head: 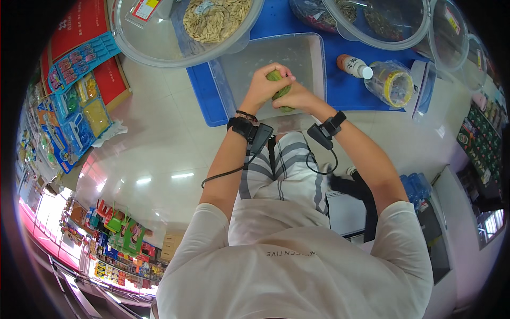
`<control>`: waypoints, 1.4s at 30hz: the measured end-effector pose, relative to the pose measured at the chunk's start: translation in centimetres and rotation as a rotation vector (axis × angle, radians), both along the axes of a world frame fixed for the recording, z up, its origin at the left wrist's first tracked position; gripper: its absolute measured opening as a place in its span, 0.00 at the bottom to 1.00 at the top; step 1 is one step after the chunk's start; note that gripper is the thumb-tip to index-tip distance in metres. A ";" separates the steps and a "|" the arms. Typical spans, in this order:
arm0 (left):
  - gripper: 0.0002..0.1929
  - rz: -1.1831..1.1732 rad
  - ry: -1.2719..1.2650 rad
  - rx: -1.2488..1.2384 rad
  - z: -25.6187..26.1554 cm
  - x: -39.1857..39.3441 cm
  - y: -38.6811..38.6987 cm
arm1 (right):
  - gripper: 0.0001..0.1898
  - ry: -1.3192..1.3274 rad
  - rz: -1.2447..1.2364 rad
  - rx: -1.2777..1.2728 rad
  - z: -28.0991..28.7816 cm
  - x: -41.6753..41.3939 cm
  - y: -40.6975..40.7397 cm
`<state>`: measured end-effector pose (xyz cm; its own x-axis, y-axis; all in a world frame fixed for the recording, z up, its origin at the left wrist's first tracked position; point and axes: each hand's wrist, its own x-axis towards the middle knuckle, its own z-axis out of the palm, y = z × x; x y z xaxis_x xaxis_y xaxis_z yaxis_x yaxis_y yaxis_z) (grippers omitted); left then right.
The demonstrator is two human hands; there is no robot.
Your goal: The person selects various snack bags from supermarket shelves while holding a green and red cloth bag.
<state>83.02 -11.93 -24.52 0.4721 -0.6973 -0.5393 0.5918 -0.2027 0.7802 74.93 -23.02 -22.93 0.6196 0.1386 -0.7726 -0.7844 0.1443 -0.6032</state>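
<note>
Both hands close around a green, textured wad (282, 91), which looks like a bunched cloth or sponge. My left hand (265, 83) grips it from the left side, with its fingers over the top. My right hand (295, 95) wraps its lower right side, and the two hands touch. Below them lies a rectangular translucent plastic tub (322, 75) with a greyish inside dotted with pale specks; whether it holds water is hard to tell. Each wrist wears a black strapped device with a cable.
The tub rests on a blue surface (338, 97). Large clear containers stand behind, one with pale seeds (217, 20). To the right are a white-capped bottle (356, 67) and a yellow-rimmed plastic jar (392, 85). Packaged toys (81, 119) fill the left. A dark-clothed leg (358, 187) shows at right.
</note>
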 end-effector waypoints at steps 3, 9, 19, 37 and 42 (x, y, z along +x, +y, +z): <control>0.10 0.028 -0.083 0.078 -1.1 -0.6 -0.5 | 0.23 0.000 -0.037 -0.065 -1.4 -0.3 0.8; 0.13 0.061 -0.214 0.341 -3.5 -1.6 0.1 | 0.20 -0.001 0.033 -0.290 -3.4 -0.5 3.1; 0.12 0.104 -0.324 0.631 -3.2 -1.5 -2.3 | 0.15 -0.204 -0.137 -0.668 -6.2 -1.2 4.4; 0.39 0.063 -0.220 0.335 -6.6 -1.7 3.5 | 0.31 -0.376 -0.058 -0.683 -6.4 -2.3 1.4; 0.30 0.164 -0.530 0.461 -7.2 -1.5 3.6 | 0.29 -0.496 0.035 -0.921 -6.5 -2.0 1.7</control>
